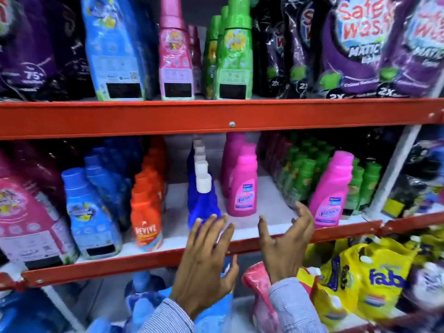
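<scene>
My left hand is raised in front of the middle shelf with its fingers spread and straight, the fingertips just before a blue bottle with a white cap. My right hand is beside it, fingers loosely curved and holding nothing, between two pink bottles: one stands behind the gap, the other to the right near the shelf's front edge. Neither hand grips anything.
The red metal shelving holds rows of orange bottles, light blue bottles and green bottles. The upper shelf carries purple detergent pouches and tall bottles. Below are yellow bags and blue containers.
</scene>
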{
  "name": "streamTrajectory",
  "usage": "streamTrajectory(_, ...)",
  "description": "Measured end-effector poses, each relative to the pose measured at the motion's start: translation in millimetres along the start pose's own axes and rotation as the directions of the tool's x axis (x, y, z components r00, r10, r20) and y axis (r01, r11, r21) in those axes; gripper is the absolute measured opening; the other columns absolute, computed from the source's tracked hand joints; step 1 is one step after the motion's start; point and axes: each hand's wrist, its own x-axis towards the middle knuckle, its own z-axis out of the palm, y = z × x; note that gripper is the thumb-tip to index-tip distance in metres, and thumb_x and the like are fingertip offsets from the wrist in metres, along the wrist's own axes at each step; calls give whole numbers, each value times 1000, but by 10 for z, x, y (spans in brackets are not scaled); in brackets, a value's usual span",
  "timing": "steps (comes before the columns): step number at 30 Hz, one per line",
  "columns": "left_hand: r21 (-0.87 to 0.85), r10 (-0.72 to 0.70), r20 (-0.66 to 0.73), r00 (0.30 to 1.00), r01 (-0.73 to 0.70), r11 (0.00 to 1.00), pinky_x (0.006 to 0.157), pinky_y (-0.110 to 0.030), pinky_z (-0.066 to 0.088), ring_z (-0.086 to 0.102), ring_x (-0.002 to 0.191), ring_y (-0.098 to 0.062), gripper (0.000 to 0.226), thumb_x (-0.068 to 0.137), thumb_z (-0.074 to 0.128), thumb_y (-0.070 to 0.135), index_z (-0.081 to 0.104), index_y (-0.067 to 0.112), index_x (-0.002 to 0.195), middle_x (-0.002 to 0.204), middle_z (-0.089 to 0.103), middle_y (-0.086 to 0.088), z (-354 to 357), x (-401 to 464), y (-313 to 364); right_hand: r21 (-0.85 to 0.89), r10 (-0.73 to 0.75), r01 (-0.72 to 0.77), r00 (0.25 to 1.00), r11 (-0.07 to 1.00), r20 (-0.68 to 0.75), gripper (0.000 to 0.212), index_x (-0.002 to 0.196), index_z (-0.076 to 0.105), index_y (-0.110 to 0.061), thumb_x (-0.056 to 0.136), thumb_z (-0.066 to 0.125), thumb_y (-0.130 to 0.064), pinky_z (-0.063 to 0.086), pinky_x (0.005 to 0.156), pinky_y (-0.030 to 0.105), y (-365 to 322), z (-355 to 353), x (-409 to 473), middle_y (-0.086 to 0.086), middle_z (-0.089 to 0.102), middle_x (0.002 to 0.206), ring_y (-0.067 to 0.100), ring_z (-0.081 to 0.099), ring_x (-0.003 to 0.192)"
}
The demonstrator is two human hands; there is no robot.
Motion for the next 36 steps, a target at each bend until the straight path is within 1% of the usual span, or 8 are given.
streamTrajectory(3,-17,-37,171,985,40,999,114,-50,30,58,134,-34,68,78,57,39,50,13,140,145,59,-12,271,-1,95,-34,66,-69,994,997,-90,87,136,40,-1,67,86,-22,36,111,46,170,-102,252,23,47,137,39,42,129)
streamTrajectory(5,-10,-64,240,969,68,998,113,-48,30,61,130,-33,70,77,54,40,48,13,141,142,62,-12,379,-21,121,-63,112,-120,987,991,-116,97,140,34,1,65,87,-27,34,113,48,312,-154,422,27,42,142,42,38,133)
streamTrajectory(9,8,-83,252,964,84,996,117,-39,24,67,121,-33,68,77,51,38,53,7,137,134,67,-15,495,-110,109,-130,223,-233,971,964,-89,112,145,25,5,62,89,-36,29,117,48,647,-247,727,30,37,147,44,33,138)
streamTrajectory(15,27,-119,282,952,117,993,119,-34,21,69,118,-30,62,81,50,35,64,3,132,129,70,-14,516,-128,89,-215,273,-277,961,936,-51,96,138,39,-1,62,88,-34,45,98,49,868,-285,888,27,54,134,44,53,123)
streamTrajectory(22,-31,-171,274,946,186,982,118,-31,28,68,121,-25,55,84,54,35,68,5,130,130,72,-10,437,-193,25,-216,238,-237,971,947,-18,88,130,52,-9,56,88,-42,50,91,46,708,-257,804,21,66,124,40,64,110)
streamTrajectory(28,-27,-169,231,958,180,983,117,-28,31,68,120,-21,51,87,52,36,71,8,125,128,73,-6,392,-243,-19,-106,162,-148,977,983,141,88,122,55,-10,52,90,-49,54,89,42,318,65,435,14,68,116,33,66,105)
streamTrajectory(31,-43,-168,219,961,182,982,119,-25,27,67,122,-21,51,86,53,34,70,8,127,130,72,-6,410,-262,-27,-90,144,-127,967,988,210,88,120,53,-10,50,90,-50,55,86,42,170,209,261,12,67,114,33,66,102)
streamTrajectory(36,-51,-155,206,966,169,984,120,-26,27,65,125,-21,53,84,54,33,69,9,129,132,71,-6,457,-308,-46,-83,127,-109,956,991,265,90,121,50,-10,50,90,-50,53,85,40,65,308,89,11,64,117,33,66,103)
